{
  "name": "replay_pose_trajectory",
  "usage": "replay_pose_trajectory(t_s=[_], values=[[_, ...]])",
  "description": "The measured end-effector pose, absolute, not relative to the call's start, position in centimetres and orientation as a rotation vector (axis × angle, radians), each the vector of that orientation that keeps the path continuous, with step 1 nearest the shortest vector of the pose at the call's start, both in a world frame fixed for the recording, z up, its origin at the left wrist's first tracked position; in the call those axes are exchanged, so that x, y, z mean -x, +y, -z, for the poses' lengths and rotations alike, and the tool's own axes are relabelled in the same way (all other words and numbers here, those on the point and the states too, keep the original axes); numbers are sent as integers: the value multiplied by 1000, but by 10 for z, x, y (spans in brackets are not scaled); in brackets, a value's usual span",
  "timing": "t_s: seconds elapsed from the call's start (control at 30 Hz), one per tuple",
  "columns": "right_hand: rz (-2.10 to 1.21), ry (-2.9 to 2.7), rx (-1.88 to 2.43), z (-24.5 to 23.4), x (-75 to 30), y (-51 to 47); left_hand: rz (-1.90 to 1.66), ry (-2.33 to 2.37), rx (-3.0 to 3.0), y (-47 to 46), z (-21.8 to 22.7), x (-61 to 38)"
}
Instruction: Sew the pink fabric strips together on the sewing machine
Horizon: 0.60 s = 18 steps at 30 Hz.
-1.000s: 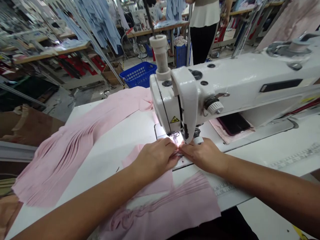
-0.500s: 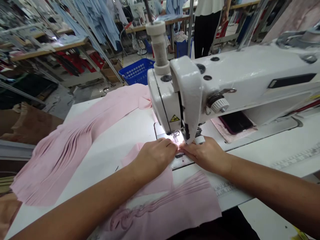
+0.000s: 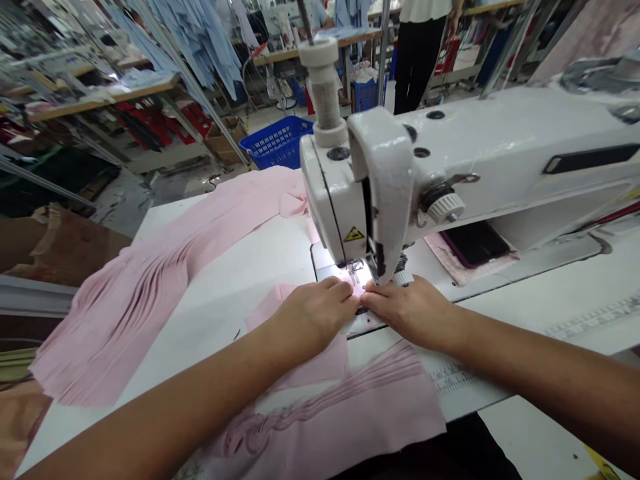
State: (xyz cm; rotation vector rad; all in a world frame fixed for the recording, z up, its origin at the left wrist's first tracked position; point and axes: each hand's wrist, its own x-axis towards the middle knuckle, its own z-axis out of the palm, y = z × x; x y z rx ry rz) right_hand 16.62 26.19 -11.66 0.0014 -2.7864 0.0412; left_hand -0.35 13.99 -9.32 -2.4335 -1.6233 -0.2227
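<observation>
Just beyond the fingers (image 3: 341, 288), the presser foot (image 3: 356, 270) of a white industrial sewing machine (image 3: 475, 150) sits in the lamp's glow. The left hand (image 3: 313, 317) and right hand (image 3: 407, 313) lie either side of it, fingertips nearly touching, bearing down on a pink fabric panel (image 3: 320, 363) that runs from under the palms toward the foot. From where I stand, I cannot tell whether they pinch the fabric or only press it, though neither hand is spread open. Left of the fingers, a long pleated pink strip (image 3: 115, 300) lies on the white desk (image 3: 260, 267); beyond the right hand, a dark phone (image 3: 473, 243) rests on pale pink cloth (image 3: 443, 253).
</observation>
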Motion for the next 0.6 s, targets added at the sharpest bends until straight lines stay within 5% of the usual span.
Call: replay_pose_trajectory(t_s=[0.6], values=[[-65, -2815, -158, 115, -168, 273, 184, -1541, 2526, 140, 104, 22]])
